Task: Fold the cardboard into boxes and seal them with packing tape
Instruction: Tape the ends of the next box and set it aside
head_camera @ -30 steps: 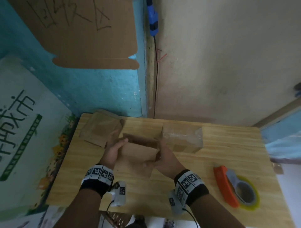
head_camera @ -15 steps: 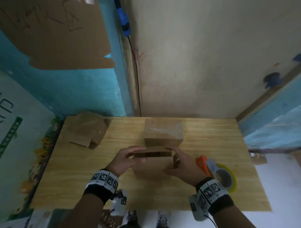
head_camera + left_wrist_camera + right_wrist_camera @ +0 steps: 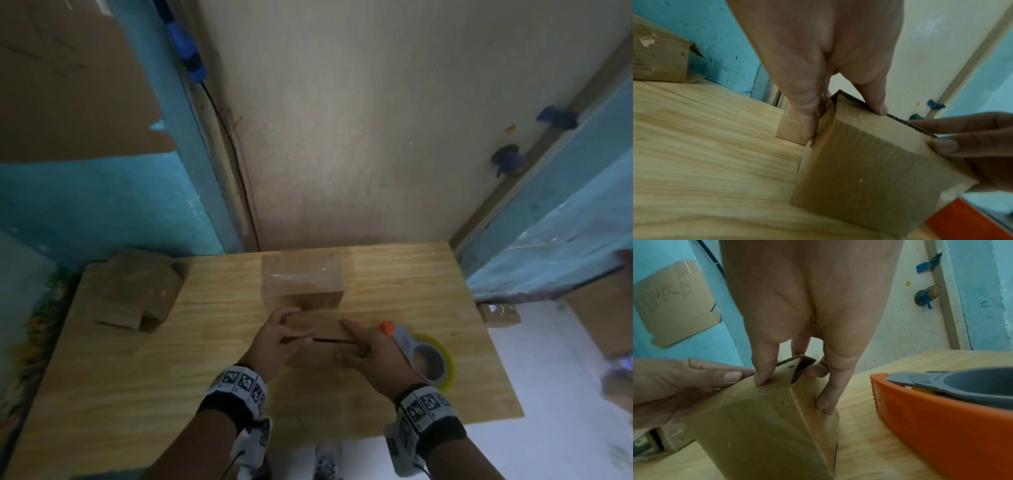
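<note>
In the last second the box (image 3: 322,325) between the hands went from gaping flaps to flaps pressed flat, so it looks ready for tape. The left hand (image 3: 274,346) grips its left end and the right hand (image 3: 373,356) clasps its right corner. The tape dispenser (image 3: 428,359) lies just beside the right hand, a taped box (image 3: 301,281) crowds the fingertips, and bare worktop (image 3: 137,377) opens leftward.

Box flaps (image 3: 322,325) now seem folded nearly shut.

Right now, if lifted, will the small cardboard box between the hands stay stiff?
Probably light: the box is thin corrugated card. Its flaps may spring open, as they look unsealed and the left hand and right hand hold them shut.
</note>
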Demonstrator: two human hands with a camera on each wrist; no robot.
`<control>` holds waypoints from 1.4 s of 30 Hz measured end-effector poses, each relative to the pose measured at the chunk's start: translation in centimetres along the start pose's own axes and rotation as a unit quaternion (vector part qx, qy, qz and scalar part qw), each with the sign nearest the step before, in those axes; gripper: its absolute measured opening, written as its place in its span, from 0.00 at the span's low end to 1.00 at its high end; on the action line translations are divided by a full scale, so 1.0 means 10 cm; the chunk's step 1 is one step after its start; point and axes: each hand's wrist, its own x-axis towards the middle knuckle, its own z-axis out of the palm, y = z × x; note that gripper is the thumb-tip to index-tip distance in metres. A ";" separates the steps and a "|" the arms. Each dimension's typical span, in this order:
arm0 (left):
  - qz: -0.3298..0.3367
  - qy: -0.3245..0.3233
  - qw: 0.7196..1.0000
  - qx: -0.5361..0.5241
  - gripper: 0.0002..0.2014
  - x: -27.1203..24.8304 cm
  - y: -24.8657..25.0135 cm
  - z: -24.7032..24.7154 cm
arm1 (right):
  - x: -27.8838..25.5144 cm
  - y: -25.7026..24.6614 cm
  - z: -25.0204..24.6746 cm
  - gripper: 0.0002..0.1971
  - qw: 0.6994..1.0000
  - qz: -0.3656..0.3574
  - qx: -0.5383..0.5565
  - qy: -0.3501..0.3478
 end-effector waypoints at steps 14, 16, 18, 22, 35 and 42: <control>-0.089 -0.029 0.996 0.015 0.04 0.14 0.09 -0.08 | 0.09 -0.07 -0.11 0.37 0.997 -0.016 0.008 -0.070; -0.087 -0.028 0.996 0.009 0.05 0.13 0.03 -0.06 | 0.06 -0.05 -0.11 0.35 0.998 -0.022 -0.007 -0.050; -0.084 -0.030 0.996 0.010 0.05 0.11 -0.03 -0.07 | 0.02 0.01 -0.14 0.29 1.000 -0.013 0.014 0.006; -0.089 -0.043 0.994 0.041 0.02 0.11 -0.05 -0.08 | -0.05 0.21 -0.28 0.07 0.990 0.019 -0.007 0.138; -0.046 -0.017 0.997 0.067 0.02 0.12 -0.11 -0.03 | -0.06 0.58 -0.37 0.51 0.917 0.256 -0.266 0.152; -0.054 -0.017 0.996 0.063 0.02 0.13 -0.12 -0.03 | -0.14 0.57 -0.33 0.38 0.917 0.268 -0.275 0.109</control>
